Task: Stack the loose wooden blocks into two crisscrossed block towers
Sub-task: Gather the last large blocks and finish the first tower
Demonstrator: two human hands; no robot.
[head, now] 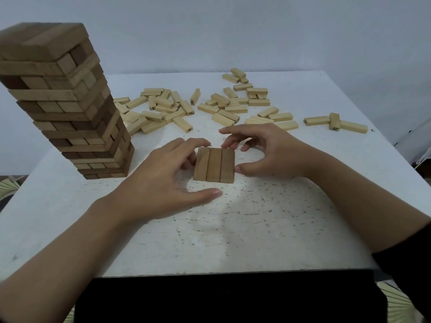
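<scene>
A tall crisscrossed tower (pixel 67 101) of brown wooden blocks stands at the left of the white table (pixel 233 229). In the middle lies a flat row of three brown blocks (pixel 214 165), side by side. My left hand (pixel 163 180) is at the row's left side, with fingers touching its left edge and the thumb stretched out in front. My right hand (pixel 268 152) is at the row's right side, fingertips at the far right corner and thumb tip by the right edge. Many loose pale blocks (pixel 186 108) lie scattered behind.
A few more pale blocks (pixel 335 123) lie apart at the far right of the table. The table's near edge runs just in front of my forearms, with a dark surface below it. A plain wall rises behind the table.
</scene>
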